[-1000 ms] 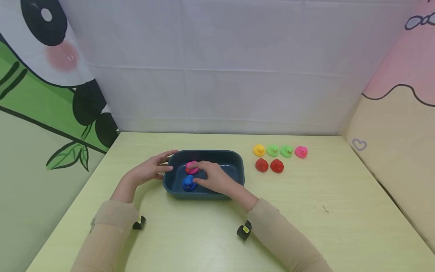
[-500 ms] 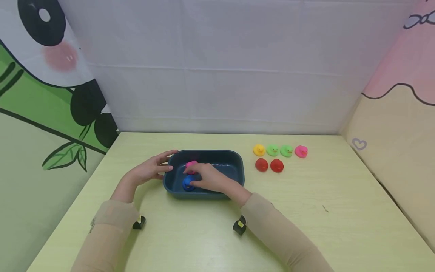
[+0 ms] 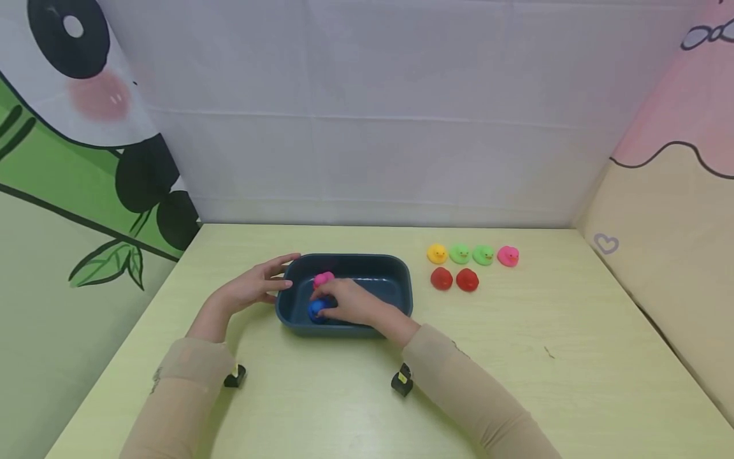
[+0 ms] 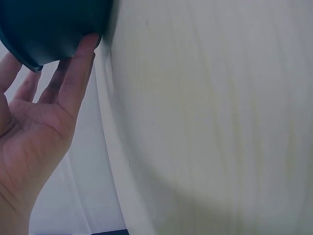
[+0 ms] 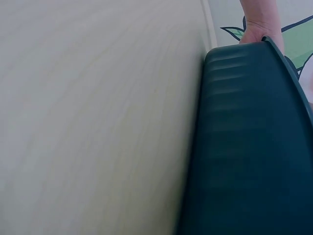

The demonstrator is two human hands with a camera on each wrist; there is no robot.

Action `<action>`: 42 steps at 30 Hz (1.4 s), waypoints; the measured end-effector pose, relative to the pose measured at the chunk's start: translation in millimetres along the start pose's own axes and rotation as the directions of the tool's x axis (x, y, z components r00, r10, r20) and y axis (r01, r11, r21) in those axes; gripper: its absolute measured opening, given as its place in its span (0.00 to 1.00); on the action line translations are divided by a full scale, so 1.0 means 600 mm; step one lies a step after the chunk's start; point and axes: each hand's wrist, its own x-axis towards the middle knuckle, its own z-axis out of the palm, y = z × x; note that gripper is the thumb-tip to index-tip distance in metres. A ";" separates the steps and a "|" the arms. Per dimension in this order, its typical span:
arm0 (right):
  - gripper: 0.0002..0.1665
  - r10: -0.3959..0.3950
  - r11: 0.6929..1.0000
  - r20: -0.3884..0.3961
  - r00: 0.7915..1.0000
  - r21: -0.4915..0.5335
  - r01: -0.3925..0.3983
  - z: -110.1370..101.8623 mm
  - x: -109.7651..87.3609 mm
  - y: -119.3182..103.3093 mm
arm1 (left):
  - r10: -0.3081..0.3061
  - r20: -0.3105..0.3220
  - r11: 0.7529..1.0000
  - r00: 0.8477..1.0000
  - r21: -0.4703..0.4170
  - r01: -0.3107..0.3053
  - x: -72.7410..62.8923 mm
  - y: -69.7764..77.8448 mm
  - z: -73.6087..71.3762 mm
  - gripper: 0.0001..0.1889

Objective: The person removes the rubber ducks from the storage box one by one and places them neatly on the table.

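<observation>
A dark blue-green rectangular basin (image 3: 344,331) stands on the table. My left hand (image 3: 252,287) touches its left end with extended fingers, the thumb at the rim; in the left wrist view those fingers (image 4: 73,83) reach along the outer wall. Inside the basin, my right hand (image 3: 355,301) pinches a blue toy duck (image 3: 316,311) between thumb and fingers. Just behind lies a pink toy duck (image 3: 323,278), partly hidden by the right hand. The right wrist view shows only the basin's long outer side (image 5: 244,137), not the fingers of the right hand.
To the right of the basin, a back row holds a yellow duck (image 3: 438,254), two green ducks (image 3: 460,254) and a pink duck (image 3: 508,256). Two red ducks (image 3: 441,278) sit in front. A pale wall cloth (image 3: 367,127) hangs along the table's back edge.
My right hand has moved slightly left and down, from over the pink duck onto the blue duck, and its fingers have closed on it. The left hand and the basin have stayed put.
</observation>
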 end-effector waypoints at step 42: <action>0.15 0.039 0.998 -0.024 0.999 0.058 -0.038 -0.044 -0.055 -0.008 | -0.036 -0.023 0.999 0.999 0.001 0.036 -0.010 0.009 0.002 0.33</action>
